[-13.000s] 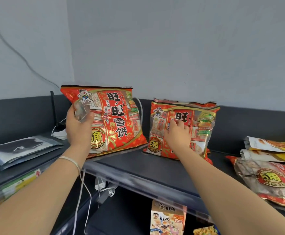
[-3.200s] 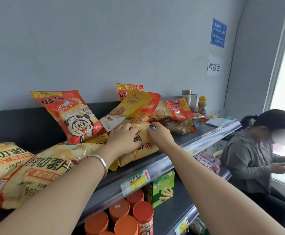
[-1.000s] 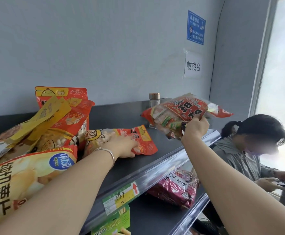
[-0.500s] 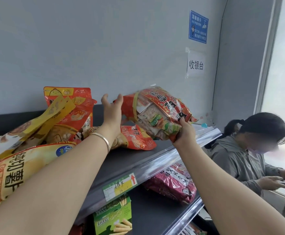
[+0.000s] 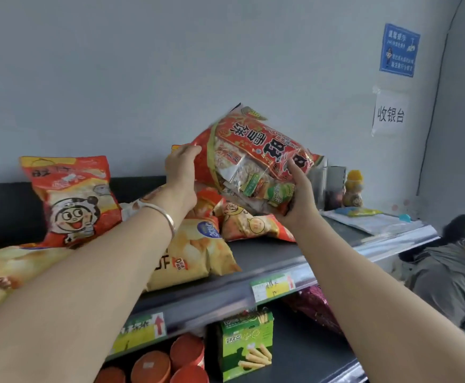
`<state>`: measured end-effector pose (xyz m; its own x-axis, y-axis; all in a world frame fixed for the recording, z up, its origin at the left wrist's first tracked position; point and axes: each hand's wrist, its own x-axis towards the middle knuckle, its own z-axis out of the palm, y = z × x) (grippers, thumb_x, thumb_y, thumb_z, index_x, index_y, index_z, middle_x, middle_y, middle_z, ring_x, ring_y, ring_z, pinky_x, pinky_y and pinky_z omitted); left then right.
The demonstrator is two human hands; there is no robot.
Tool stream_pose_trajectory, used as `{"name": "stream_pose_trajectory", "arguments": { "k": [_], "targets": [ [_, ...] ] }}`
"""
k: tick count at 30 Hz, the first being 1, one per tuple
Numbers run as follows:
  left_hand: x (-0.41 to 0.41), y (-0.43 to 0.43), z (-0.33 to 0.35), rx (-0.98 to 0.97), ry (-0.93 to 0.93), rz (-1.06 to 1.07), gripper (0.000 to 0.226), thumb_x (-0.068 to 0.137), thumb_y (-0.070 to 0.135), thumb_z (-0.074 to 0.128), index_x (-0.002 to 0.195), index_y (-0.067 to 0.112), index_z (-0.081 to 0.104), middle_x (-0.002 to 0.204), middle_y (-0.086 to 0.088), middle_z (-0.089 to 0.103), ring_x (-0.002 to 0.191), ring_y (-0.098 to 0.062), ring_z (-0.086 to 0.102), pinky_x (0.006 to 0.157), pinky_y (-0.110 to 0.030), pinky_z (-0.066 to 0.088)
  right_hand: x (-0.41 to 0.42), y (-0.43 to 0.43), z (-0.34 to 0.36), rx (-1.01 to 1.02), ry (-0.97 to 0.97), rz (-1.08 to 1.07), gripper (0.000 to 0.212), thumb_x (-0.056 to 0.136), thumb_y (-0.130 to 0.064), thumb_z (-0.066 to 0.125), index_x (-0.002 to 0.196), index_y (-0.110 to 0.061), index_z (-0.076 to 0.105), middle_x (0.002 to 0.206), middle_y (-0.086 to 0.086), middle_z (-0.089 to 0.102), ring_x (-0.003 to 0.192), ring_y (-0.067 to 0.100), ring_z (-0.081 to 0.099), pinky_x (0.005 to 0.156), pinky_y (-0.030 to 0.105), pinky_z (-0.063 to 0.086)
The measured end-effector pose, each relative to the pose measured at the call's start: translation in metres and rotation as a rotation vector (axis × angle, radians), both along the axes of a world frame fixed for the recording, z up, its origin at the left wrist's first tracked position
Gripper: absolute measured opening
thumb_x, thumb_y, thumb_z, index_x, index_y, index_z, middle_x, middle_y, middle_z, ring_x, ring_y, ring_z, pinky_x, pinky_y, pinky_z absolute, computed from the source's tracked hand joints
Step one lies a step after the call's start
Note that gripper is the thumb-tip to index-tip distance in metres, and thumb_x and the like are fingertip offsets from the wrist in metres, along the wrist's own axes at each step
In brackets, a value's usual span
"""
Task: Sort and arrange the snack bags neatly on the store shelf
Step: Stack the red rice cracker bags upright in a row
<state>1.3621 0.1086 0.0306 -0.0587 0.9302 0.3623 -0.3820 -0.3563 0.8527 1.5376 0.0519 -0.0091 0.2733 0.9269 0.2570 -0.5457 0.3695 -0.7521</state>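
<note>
Nearest, under the top shelf, a green box and orange-lidded tubs stand on the lower level. On the top shelf itself a yellow chip bag lies flat at the front edge, and a small orange bag lies flat just behind it. A red cartoon-face bag leans upright against the back panel. Above these 3, both hands carry 1 large rice-cracker bag, tilted with its print upside down. The left hand curls its fingers round the bag's left edge, and the right hand pinches the lower right corner, thumb on the front. Whether the bag's underside touches the small orange bag cannot be told. The sorting looks partly done: 1 bag stands, the flat ones are not yet stood up, and the held bag needs turning upright and a place beside its like.
</note>
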Motion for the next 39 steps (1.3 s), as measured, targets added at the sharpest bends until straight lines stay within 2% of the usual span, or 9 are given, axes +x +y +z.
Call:
{"name": "stream_pose_trajectory", "arguments": {
  "k": [3, 9, 13, 17, 21, 27, 29, 34, 39],
  "targets": [
    [-0.056, -0.011, 0.005, 0.036, -0.068, 0.072, 0.012, 0.082, 0.024, 0.055, 0.077, 0.021, 0.065, 0.094, -0.009, 0.069, 0.101, -0.031, 0.064, 0.087, -0.048, 0.053, -0.055, 0.005, 0.010, 0.011, -0.011, 0.018, 0.065, 0.079, -0.045, 0.073, 0.136, -0.024, 0.050, 0.120, 0.007, 0.069, 0.103, 0.030, 0.069, 0.077, 0.043, 0.058],
    [-0.169, -0.044, 0.007, 0.098, -0.155, 0.186, 0.011, 0.085, 0.023, 0.053, 0.082, 0.021, 0.063, 0.093, -0.007, 0.068, 0.096, -0.026, 0.065, 0.077, -0.040, 0.055, -0.168, 0.006, 0.017, 0.002, 0.051, 0.127, 0.049, 0.087, -0.036, 0.067, 0.132, -0.025, 0.053, 0.114, 0.006, 0.072, 0.094, 0.028, 0.072, 0.069, 0.041, 0.060],
    [-0.237, -0.066, -0.002, 0.107, -0.168, 0.265, 0.014, 0.092, 0.028, 0.053, 0.095, 0.020, 0.064, 0.095, -0.005, 0.069, 0.092, -0.020, 0.066, 0.074, -0.037, 0.056, -0.234, -0.005, 0.019, 0.031, 0.035, 0.180, 0.038, 0.091, -0.029, 0.064, 0.127, -0.025, 0.053, 0.114, 0.006, 0.070, 0.099, 0.030, 0.070, 0.082, 0.044, 0.058],
    [-0.307, -0.087, -0.021, 0.043, -0.117, 0.292, 0.016, 0.094, 0.027, 0.053, 0.102, 0.018, 0.064, 0.105, -0.008, 0.068, 0.100, -0.023, 0.064, 0.081, -0.042, 0.056, -0.294, -0.010, 0.015, 0.017, -0.019, 0.246, 0.030, 0.094, -0.027, 0.060, 0.123, -0.025, 0.053, 0.103, 0.005, 0.071, 0.093, 0.029, 0.070, 0.072, 0.040, 0.057],
    [-0.378, -0.108, -0.038, -0.085, -0.030, 0.406, 0.013, 0.093, 0.023, 0.057, 0.098, 0.014, 0.064, 0.098, -0.011, 0.069, 0.096, -0.027, 0.066, 0.071, -0.041, 0.057, -0.355, -0.012, 0.007, -0.006, -0.076, 0.359, 0.023, 0.094, -0.023, 0.060, 0.116, -0.024, 0.054, 0.102, 0.006, 0.072, 0.093, 0.029, 0.070, 0.083, 0.047, 0.057],
    [-0.454, -0.147, -0.041, -0.296, 0.222, 0.409, 0.060, 0.072, 0.057, 0.069, 0.117, 0.019, 0.061, 0.106, -0.008, 0.071, 0.097, -0.027, 0.068, 0.085, -0.048, 0.054, -0.425, -0.008, 0.008, -0.002, -0.221, 0.588, 0.023, 0.094, -0.019, 0.058, 0.117, -0.023, 0.057, 0.091, 0.003, 0.074, 0.083, 0.027, 0.071, 0.082, 0.044, 0.057],
    [-0.471, -0.159, -0.047, -0.377, 0.245, 0.338, 0.075, 0.062, 0.057, 0.075, 0.123, 0.017, 0.058, 0.110, -0.011, 0.070, 0.101, -0.032, 0.067, 0.092, -0.051, 0.050, -0.439, -0.008, 0.010, 0.007, -0.315, 0.669, 0.014, 0.095, -0.020, 0.058, 0.109, -0.020, 0.058, 0.083, 0.002, 0.075, 0.075, 0.023, 0.072, 0.070, 0.036, 0.059],
    [-0.489, -0.177, -0.073, -0.379, 0.037, 0.392, 0.047, 0.074, 0.043, 0.071, 0.112, 0.016, 0.061, 0.100, -0.013, 0.073, 0.092, -0.033, 0.069, 0.079, -0.046, 0.054, -0.475, -0.011, 0.013, -0.019, -0.437, 0.878, 0.023, 0.092, -0.033, 0.061, 0.102, -0.013, 0.060, 0.083, 0.005, 0.077, 0.074, 0.023, 0.073, 0.075, 0.037, 0.057],
    [-0.512, -0.191, -0.091, -0.212, -0.134, 0.551, 0.061, 0.069, 0.040, 0.078, 0.123, 0.022, 0.059, 0.109, -0.010, 0.071, 0.098, -0.034, 0.069, 0.087, -0.055, 0.051, -0.517, -0.009, 0.015, 0.052, -0.418, 0.934, 0.049, 0.089, -0.053, 0.058, 0.117, -0.014, 0.064, 0.100, 0.009, 0.075, 0.094, 0.028, 0.071, 0.093, 0.045, 0.052]
  ]
}}
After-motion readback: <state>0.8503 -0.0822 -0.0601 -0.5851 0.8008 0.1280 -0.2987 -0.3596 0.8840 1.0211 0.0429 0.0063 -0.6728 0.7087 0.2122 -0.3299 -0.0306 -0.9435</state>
